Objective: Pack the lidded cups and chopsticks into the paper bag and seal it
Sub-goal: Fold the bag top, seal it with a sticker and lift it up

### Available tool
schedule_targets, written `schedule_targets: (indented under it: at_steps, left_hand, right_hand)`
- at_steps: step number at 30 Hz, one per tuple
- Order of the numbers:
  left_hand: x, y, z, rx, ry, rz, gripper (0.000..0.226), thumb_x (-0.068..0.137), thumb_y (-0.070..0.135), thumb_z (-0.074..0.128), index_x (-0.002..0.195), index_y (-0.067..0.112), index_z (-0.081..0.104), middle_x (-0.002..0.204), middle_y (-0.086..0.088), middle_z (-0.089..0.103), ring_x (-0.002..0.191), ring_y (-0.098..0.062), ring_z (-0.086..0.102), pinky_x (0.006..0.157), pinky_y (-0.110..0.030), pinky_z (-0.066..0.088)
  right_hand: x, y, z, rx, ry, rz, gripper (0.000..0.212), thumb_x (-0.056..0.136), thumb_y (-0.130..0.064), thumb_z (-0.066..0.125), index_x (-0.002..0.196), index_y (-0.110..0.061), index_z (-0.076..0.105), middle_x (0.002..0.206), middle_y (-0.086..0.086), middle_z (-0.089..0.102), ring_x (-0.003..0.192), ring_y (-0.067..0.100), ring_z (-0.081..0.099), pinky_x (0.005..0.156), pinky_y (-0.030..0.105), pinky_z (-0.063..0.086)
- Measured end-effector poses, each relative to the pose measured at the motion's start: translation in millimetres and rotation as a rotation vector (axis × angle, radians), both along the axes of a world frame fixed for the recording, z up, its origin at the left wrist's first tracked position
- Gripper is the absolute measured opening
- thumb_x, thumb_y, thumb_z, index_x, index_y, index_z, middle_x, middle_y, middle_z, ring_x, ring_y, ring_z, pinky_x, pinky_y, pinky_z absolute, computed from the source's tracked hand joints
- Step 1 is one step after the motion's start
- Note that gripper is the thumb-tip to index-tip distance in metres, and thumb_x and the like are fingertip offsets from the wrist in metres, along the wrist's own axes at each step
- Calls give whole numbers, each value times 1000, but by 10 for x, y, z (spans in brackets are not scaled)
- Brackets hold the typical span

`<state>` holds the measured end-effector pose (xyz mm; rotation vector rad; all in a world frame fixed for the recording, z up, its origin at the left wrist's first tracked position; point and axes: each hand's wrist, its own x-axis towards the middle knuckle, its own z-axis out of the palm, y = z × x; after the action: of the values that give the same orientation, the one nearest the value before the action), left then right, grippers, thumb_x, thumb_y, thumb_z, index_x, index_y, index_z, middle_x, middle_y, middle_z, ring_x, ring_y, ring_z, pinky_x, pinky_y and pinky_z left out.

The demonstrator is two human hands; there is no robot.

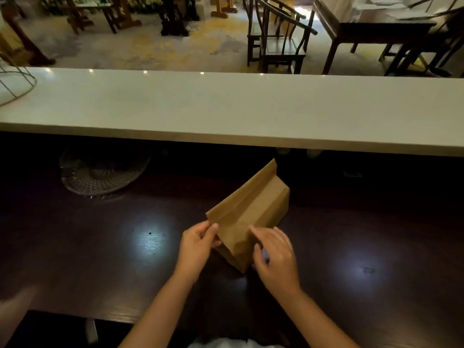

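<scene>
A brown paper bag (253, 209) stands on the dark wooden table (100, 259), its top flattened into a folded flap that runs from near left to far right. My left hand (197, 247) pinches the near left corner of that flap between thumb and fingers. My right hand (275, 257) rests on the bag's near side with fingers spread and the thumb against the paper. No cups or chopsticks are visible; what is inside the bag is hidden.
A cut-glass dish (103, 173) sits at the far left of the table under the raised white counter (226, 109). A wire frame (15, 81) stands on the counter's left end. Dark wooden chairs (278, 36) and tables fill the room beyond.
</scene>
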<state>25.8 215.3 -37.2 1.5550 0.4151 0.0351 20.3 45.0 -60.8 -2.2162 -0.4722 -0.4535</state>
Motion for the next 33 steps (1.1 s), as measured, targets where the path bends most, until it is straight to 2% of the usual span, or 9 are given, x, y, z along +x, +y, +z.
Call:
schedule_targets:
  at_steps: [5,8,11,16,20,24,27,30,33]
  left_hand:
    - [191,367,51,-26,88,-169,25,94,4,45,84,14,66,68,6,71,64,-6,65,58,-15,54]
    - [286,533,114,-11,130,-306,21,94,7,45,92,9,66,76,2,72,73,-11,65,67,-18,54]
    - [353,630,173,-51,181,-401,22,95,7,44,100,6,65,83,1,74,80,-12,69,73,-21,56]
    - [365,557,119,-28,177,-122,17,92,9,51,102,6,64,86,-5,68,74,-8,66,59,-15,54]
    - [211,472,-48,-116,102,84,15,88,2,55,96,8,65,80,1,71,64,1,67,56,-14,53]
    - [114,462,-72,62,-38,127,19,84,-3,58,99,6,66,79,5,69,70,-5,67,57,-11,52]
    - [156,463,10,185,-123,110,19,84,-4,58,97,8,66,84,1,65,73,-8,65,57,-11,52]
    - [234,491,98,148,-113,117,18,85,-1,58,100,4,67,82,-2,67,65,4,66,58,-12,54]
    - [326,538,179,144,-121,98,17,84,-1,60,99,-1,68,75,2,68,62,3,66,58,-14,55]
  right_hand:
    - [568,-436,157,-28,144,-281,51,82,-21,56,131,-10,45,122,19,54,112,29,48,97,30,33]
    - [835,-603,223,18,374,-222,64,84,-14,62,140,-18,32,127,17,47,107,29,53,95,39,41]
    - [976,-650,252,132,557,-101,53,86,-8,59,135,-16,42,117,8,55,89,22,60,84,34,48]
    - [1026,-667,181,348,587,-101,22,86,0,56,107,-4,63,94,7,63,94,21,58,83,35,49]
    - [984,-629,210,514,627,-108,14,84,0,59,95,-6,65,81,-1,63,74,9,58,62,11,49]
    - [971,-613,213,595,665,-105,23,83,0,60,76,-21,66,69,-7,67,67,8,59,61,21,49]
    - [972,-596,258,631,683,-125,24,83,1,61,73,-20,64,61,-6,66,57,0,61,56,21,51]
    - [965,-561,351,633,662,-121,18,82,2,61,74,-14,62,68,5,61,54,0,62,54,15,52]
    - [952,-552,465,587,629,-125,16,83,-1,62,74,-14,62,68,6,61,60,6,61,54,14,52]
